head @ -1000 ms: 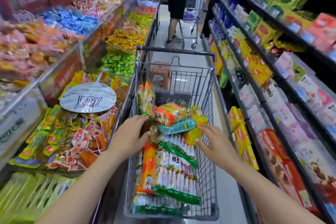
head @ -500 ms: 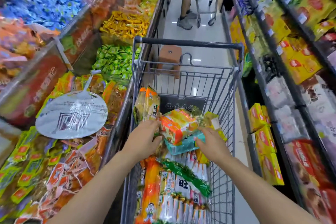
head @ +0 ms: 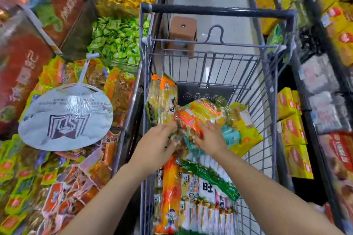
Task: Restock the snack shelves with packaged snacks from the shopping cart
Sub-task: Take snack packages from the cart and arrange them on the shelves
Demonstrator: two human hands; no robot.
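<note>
Snack packs, loose, heaped in shopping cart (head: pixel 219 51) at centre frame. Risk: top orange-yellow pack (head: pixel 200 115) may slide off the pile, being slick film held only at its near edge. Cart holds long rice-cracker bags (head: pixel 193 196) at 6 o'clock and a yellow bag (head: pixel 242 131) at 3 o'clock. Left hand (head: pixel 156 145) curls round crinkled wrapping beside the pack; right hand (head: pixel 210 137) pinches the pack from below. Bin (head: pixel 133 66) at 9 o'clock: mixed sachets.
</note>
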